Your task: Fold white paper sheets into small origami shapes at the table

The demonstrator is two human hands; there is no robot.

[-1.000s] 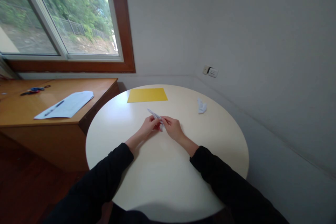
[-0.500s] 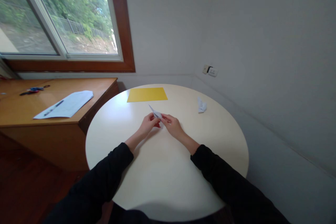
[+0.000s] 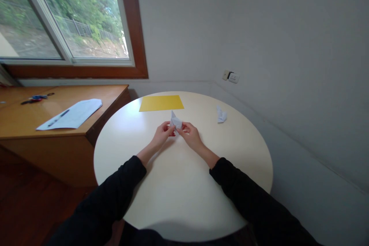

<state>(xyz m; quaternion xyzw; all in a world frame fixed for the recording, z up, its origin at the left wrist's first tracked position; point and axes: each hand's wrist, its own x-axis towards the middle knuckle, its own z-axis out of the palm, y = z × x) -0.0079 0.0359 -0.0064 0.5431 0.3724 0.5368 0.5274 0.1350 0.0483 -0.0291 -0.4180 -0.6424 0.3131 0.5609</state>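
At the centre of the frame, both hands meet over a round cream table (image 3: 178,184). The left hand (image 3: 162,133) and the right hand (image 3: 190,135) are drawn close together, fingertips facing, and both pinch a small folded white paper (image 3: 175,122). The paper stands between the two hands, its pointed tip rising toward the upper part of the frame, just above the tabletop; whether its lower edge touches the table cannot be told. Each hand is closed on the paper by thumb and fingers. Black sleeves cover both forearms, which run down to the lower edge of the frame.

Beyond the hands, above centre, a yellow sheet (image 3: 161,103) lies flat on the table near its far rim, apart from the folded paper. To the right of centre, a small crumpled white scrap (image 3: 221,115) rests on the table, well apart from the hands.

On the left side of the frame, a wooden desk (image 3: 43,130) stands beside the table. A white sheet (image 3: 77,111) lies on its top with a dark pen (image 3: 58,118) across it. Farther to the upper left of the desk, small dark and blue items (image 3: 33,99) lie together; what they are cannot be told.

A window (image 3: 63,19) with a brown wooden frame fills the upper left, showing trees and a fence outside. A wall socket (image 3: 231,77) sits low on the grey wall right of centre.
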